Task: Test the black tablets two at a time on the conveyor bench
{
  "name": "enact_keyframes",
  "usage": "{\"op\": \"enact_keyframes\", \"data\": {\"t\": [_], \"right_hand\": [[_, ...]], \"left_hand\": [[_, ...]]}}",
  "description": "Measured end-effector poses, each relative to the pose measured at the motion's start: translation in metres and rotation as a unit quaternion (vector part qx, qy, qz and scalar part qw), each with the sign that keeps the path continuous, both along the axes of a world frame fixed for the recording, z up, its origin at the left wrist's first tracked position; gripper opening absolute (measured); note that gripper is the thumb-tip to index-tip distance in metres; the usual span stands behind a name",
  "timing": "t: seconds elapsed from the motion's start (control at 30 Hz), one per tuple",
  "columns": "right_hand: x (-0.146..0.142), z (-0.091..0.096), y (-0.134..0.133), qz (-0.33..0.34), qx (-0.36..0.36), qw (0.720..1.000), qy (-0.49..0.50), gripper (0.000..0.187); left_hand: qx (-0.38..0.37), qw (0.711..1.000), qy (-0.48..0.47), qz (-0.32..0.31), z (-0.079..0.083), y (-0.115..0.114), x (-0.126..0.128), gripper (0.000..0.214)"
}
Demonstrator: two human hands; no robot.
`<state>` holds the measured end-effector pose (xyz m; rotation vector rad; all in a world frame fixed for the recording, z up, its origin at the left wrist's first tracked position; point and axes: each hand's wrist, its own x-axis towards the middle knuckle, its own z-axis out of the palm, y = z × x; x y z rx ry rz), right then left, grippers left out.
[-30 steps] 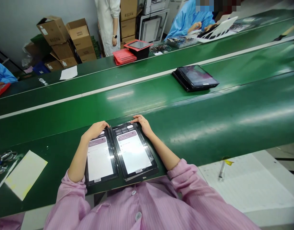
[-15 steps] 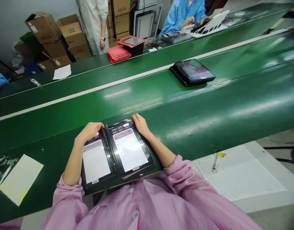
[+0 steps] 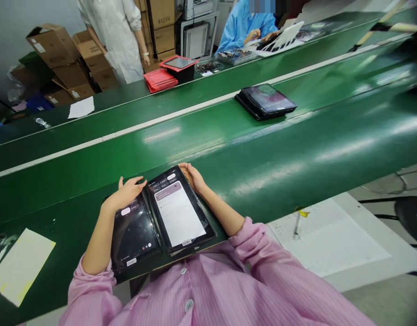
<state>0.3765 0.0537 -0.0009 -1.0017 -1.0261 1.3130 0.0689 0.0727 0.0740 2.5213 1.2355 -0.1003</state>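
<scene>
Two black tablets lie side by side at the green bench's near edge. The left tablet (image 3: 135, 235) shows a mostly dark screen with small icons. My left hand (image 3: 125, 194) is over its upper part, fingers stretched out and apart, fingertips close to the gap between the tablets. On the right tablet (image 3: 177, 213) a large white panel is lit below several small buttons. My right hand (image 3: 192, 176) wraps round that tablet's upper right corner, with some fingers hidden behind the edge. Its top end looks slightly raised.
A stack of tablets (image 3: 268, 100) sits on the green belt (image 3: 181, 131) farther off. Yellow-edged paper (image 3: 23, 267) lies at left; a pen (image 3: 297, 225) rests on paper sheets (image 3: 334, 240) at right. Across the belt, a person in blue (image 3: 242, 27) works near red sheets (image 3: 161, 80).
The left tablet's screen has gone from a white panel to mostly dark. My left fingers have lifted and spread. My right hand has closed further round the right tablet's corner.
</scene>
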Motion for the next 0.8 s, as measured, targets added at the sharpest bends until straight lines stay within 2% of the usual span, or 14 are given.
{"op": "enact_keyframes", "data": {"t": [0.1, 0.17, 0.27, 0.37, 0.5, 0.67, 0.8], "right_hand": [[-0.002, 0.006, -0.001, 0.013, 0.012, 0.999, 0.049, 0.064], [0.002, 0.005, 0.001, -0.003, 0.013, 1.000, 0.025, 0.067], [0.013, 0.003, 0.004, -0.061, 0.028, 0.992, -0.108, 0.073], [0.020, 0.005, 0.003, -0.091, 0.108, 0.959, -0.245, 0.071], [0.019, 0.009, -0.004, -0.032, 0.198, 0.924, -0.324, 0.068], [0.016, 0.006, -0.007, -0.004, 0.226, 0.899, -0.375, 0.055], [0.024, 0.006, -0.004, -0.020, 0.234, 0.905, -0.354, 0.049]], "left_hand": [[-0.008, 1.000, 0.008, 0.000, 0.000, 0.000, 0.000, 0.055], [-0.022, 1.000, 0.016, 0.008, 0.002, 0.002, -0.002, 0.055], [-0.054, 0.998, 0.020, 0.030, 0.007, 0.007, -0.012, 0.054], [-0.096, 0.995, -0.001, 0.026, 0.016, 0.014, -0.028, 0.062], [-0.114, 0.993, -0.013, 0.018, 0.024, 0.017, -0.038, 0.066], [-0.139, 0.990, 0.010, 0.003, 0.023, 0.018, -0.033, 0.075], [-0.175, 0.984, -0.015, 0.026, 0.031, 0.015, -0.039, 0.092]]}}
